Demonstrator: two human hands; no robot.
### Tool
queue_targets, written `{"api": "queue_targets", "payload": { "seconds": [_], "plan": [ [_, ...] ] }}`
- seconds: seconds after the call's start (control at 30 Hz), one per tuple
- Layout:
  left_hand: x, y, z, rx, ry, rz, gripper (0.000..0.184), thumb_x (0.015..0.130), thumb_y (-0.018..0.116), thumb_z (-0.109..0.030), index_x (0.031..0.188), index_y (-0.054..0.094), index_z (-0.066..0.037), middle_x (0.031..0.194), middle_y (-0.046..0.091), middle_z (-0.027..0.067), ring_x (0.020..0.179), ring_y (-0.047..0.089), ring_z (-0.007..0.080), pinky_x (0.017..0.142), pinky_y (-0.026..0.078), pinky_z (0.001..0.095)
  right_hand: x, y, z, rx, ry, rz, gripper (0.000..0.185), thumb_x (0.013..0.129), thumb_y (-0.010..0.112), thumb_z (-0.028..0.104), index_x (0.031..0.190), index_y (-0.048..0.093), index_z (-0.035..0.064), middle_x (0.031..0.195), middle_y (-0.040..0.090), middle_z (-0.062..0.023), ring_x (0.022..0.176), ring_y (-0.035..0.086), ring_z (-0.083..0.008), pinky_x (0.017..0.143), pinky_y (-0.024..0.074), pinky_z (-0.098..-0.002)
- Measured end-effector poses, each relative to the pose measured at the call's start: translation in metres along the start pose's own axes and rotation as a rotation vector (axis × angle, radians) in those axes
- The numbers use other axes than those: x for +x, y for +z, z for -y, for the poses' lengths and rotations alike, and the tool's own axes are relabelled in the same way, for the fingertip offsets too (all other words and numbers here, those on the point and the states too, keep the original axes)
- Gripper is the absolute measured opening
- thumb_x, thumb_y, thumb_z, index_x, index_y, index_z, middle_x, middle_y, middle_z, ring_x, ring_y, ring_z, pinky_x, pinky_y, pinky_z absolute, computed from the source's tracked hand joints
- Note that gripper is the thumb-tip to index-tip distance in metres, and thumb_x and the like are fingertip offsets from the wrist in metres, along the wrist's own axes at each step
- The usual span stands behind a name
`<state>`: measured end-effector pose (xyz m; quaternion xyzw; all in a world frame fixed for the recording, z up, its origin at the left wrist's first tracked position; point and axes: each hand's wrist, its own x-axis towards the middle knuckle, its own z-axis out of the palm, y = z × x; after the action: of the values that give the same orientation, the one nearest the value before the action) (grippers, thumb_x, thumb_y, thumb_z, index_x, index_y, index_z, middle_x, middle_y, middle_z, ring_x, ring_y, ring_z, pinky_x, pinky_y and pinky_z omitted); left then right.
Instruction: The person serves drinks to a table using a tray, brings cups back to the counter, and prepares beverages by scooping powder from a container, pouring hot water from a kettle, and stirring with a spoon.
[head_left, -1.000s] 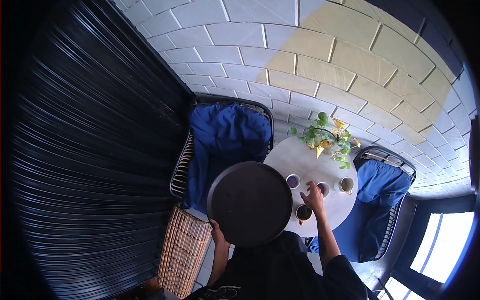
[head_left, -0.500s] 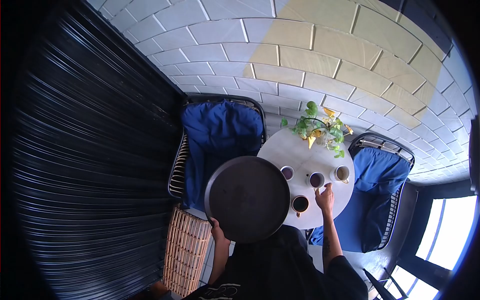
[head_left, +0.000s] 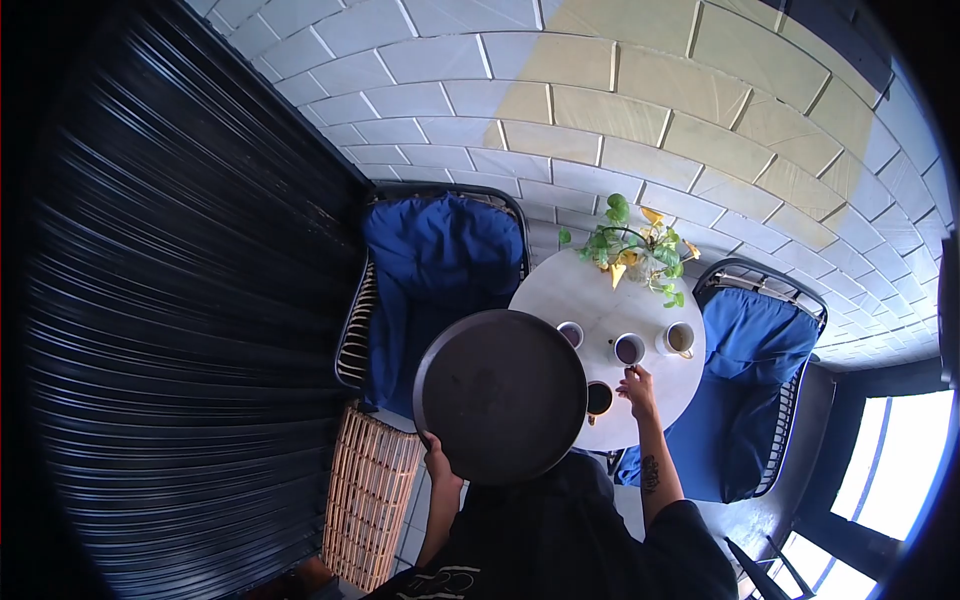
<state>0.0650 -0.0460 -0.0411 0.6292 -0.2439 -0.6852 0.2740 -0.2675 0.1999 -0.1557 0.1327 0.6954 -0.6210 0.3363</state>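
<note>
My left hand (head_left: 442, 466) grips the rim of a round dark tray (head_left: 500, 395), which hangs level before my body with nothing on it. At the handle of a white cup with dark drink (head_left: 629, 349), my right hand (head_left: 637, 388) has its fingers closed. A second cup of dark drink (head_left: 599, 398) stands just left of that hand, close to the tray's edge. Behind the tray's right edge is a cup with purplish contents (head_left: 571, 334). Farther right stands a larger pale cup (head_left: 677, 339). All the cups are on the round white table (head_left: 550, 285).
A plant with green and yellow leaves (head_left: 640, 250) stands at the table's far edge by the brick wall (head_left: 570, 110). Blue-cushioned chairs flank the table, one left (head_left: 445, 250) and one right (head_left: 745, 400). A woven rattan piece (head_left: 370, 500) is at lower left.
My right hand has moved from above the middle cup to its handle side. The tray now reaches closer to the near cups. The whole view has shifted slightly.
</note>
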Motion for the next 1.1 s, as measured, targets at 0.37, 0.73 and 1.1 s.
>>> {"api": "queue_targets", "payload": {
  "seconds": [0.37,0.73,1.1],
  "plan": [
    [-0.012,-0.013,-0.008,0.023,0.067,0.175,0.075,0.097,0.055,-0.055,0.144,0.04,0.002,0.139,0.053,0.0194,0.123,0.057,0.0337,0.101,0.05,0.0464,-0.092,0.001,0.057,-0.194,-0.26,-0.068,0.023,0.101,0.052,0.022,0.096,0.061,0.0016,0.063,0.052,-0.0015,0.053,0.054,-0.0107,0.047,0.0436,-0.0275],
    [0.006,-0.058,0.019,0.234,0.016,0.351,0.065,0.098,0.06,-0.046,0.142,0.044,0.0,0.14,0.052,0.016,0.123,0.056,0.0274,0.102,0.048,0.0418,-0.298,-0.004,0.071,-0.24,-0.494,-0.201,0.018,0.101,0.057,0.019,0.094,0.064,0.0044,0.065,0.043,0.0091,0.055,0.035,-0.0006,0.048,0.0261,-0.0235],
    [-0.087,-0.058,0.086,0.638,-0.023,0.725,0.069,0.095,0.063,-0.049,0.136,0.051,0.006,0.135,0.057,0.0157,0.119,0.058,0.0254,0.099,0.049,0.0395,-0.429,-0.026,-0.048,-0.172,-0.306,-0.285,0.02,0.102,0.056,0.019,0.102,0.064,0.0016,0.074,0.047,0.0081,0.069,0.043,-0.0027,0.061,0.0389,-0.0248]
  ]
}}
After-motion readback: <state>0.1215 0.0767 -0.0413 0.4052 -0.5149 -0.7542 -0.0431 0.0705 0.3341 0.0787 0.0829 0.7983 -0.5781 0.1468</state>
